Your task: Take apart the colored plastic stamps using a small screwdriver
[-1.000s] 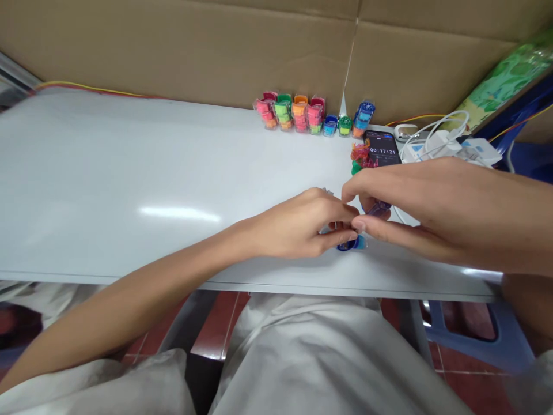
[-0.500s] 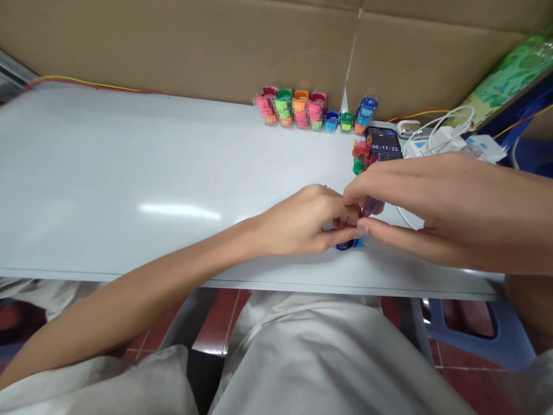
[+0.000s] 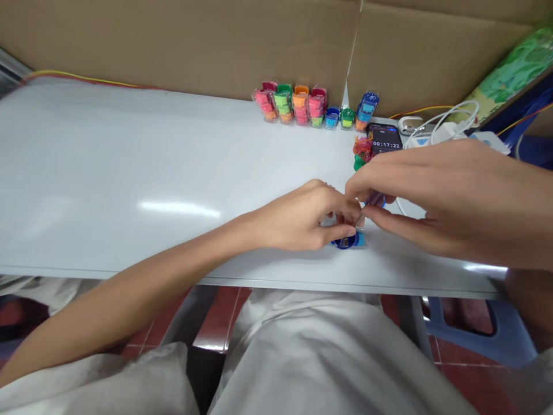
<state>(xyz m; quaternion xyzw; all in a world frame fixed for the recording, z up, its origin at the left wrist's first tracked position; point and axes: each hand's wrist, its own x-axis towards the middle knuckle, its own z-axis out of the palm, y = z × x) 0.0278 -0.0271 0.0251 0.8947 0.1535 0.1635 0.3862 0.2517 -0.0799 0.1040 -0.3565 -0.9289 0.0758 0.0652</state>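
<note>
Over the right part of the white table, my left hand [image 3: 317, 216] has its fingers closed on something I cannot make out. Just under its thumb lies a dark blue round item [image 3: 344, 240] with a light blue part beside it. My right hand [image 3: 415, 196] pinches a clear wrapper, and a purplish piece with a blue edge [image 3: 375, 200] shows behind its fingers. The fingertips of both hands are close together. Behind them sits a small pile of red, orange and green pieces [image 3: 362, 151], partly covered by my right hand.
Wrapped colourful items [image 3: 301, 106] stand in stacks along the cardboard wall [image 3: 173, 46]. A phone [image 3: 384, 138] showing a timer, an earbud case [image 3: 410, 125] and white cables [image 3: 464, 118] lie at the right. The table's front edge [image 3: 294, 283] runs close to my lap.
My fingertips have parted slightly, with the clear wrapper stretched between them. More of the dark blue round item shows below my left thumb.
</note>
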